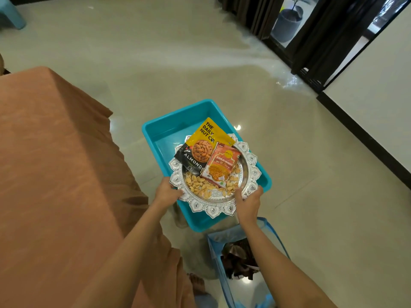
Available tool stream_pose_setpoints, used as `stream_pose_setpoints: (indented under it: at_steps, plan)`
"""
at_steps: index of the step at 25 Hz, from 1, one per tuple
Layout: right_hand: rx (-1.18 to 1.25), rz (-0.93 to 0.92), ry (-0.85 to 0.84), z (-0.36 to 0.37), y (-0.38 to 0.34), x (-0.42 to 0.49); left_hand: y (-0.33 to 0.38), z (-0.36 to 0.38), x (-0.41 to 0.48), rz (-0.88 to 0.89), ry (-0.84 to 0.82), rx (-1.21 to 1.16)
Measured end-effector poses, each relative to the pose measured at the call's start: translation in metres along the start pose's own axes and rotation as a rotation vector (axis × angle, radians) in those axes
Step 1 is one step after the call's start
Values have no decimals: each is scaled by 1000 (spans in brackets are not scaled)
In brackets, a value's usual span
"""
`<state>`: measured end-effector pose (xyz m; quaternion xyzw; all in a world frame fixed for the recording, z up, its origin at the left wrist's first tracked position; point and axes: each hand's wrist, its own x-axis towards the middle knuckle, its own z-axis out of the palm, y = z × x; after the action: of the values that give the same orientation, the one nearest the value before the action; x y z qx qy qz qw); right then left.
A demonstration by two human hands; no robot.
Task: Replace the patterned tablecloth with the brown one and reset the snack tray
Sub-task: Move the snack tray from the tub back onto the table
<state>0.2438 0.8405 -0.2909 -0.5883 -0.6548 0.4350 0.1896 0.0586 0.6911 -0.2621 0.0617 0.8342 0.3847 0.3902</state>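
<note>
The brown tablecloth (51,152) covers the table at the left and drapes to the floor. An ornate silver snack tray (213,210) sits over a turquoise plastic tub (169,130) on the floor. On the tray lie a yellow-and-black almond packet (203,145), an orange garlic snack packet (222,167) and several pistachio shells (200,187). My left hand (166,192) grips the tray's left rim. My right hand (249,203) grips its right rim, with the thumb over the edge.
A blue bag (224,238) with dark crumpled cloth (240,261) inside stands on the floor just near of the tub. Glossy tiled floor spreads around. Dark curtains and a glass door (289,25) lie at the far right. A blue chair leg (11,14) shows top left.
</note>
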Motion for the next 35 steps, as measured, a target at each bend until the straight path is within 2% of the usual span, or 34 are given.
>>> stream_pose_setpoints:
  at_steps: [5, 10, 16, 20, 26, 35]
  plan:
    - [89, -40, 56, -3, -15, 2, 2, -5, -5, -3, -5, -188]
    - [117, -127, 85, -18, -73, -6, 24, -38, -30, 80, 42, -337]
    - [160, -266, 15, -20, -169, -39, 54, -120, -81, 214, 148, -459]
    - [201, -385, -55, 7, -234, -85, 45, -194, -129, 269, 254, -550]
    - [227, -506, -244, 69, -300, -195, -18, -305, -220, 311, 432, -669]
    - [231, -656, -560, 191, -333, -418, -184, -455, -345, 262, 724, -787]
